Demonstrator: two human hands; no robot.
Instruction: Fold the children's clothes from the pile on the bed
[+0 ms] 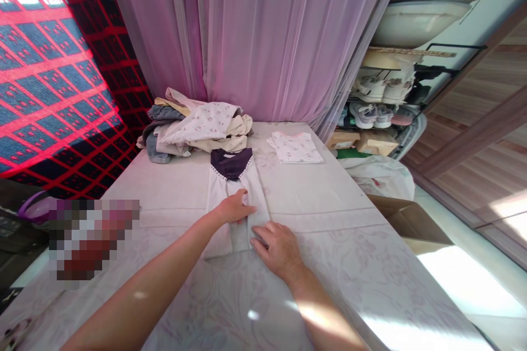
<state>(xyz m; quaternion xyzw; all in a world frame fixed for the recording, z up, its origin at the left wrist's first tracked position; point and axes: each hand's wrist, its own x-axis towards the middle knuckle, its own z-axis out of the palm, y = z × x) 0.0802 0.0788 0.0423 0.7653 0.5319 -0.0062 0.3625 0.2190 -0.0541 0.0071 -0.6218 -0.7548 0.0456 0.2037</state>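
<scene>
A light grey-white shirt (256, 192) with a dark purple neck panel lies lengthwise on the bed, its right side folded inward into a narrow strip. Across the middle of the shirt is my left hand (235, 208), thumb and fingers apart, touching the cloth. My right hand (280, 245) is at the lower right edge of the shirt, fingers curled and closed on the fabric. Its fingertips are partly hidden. Further back on the right, a folded white printed garment (297, 148) lies flat.
A heap of loose clothes (201, 126) sits at the back left of the pale patterned bed cover (329, 263). Purple curtains (255, 38) hang behind. On the right stand a shoe rack (376, 115) and an open cardboard box (411, 222). A blurred patch covers something at left.
</scene>
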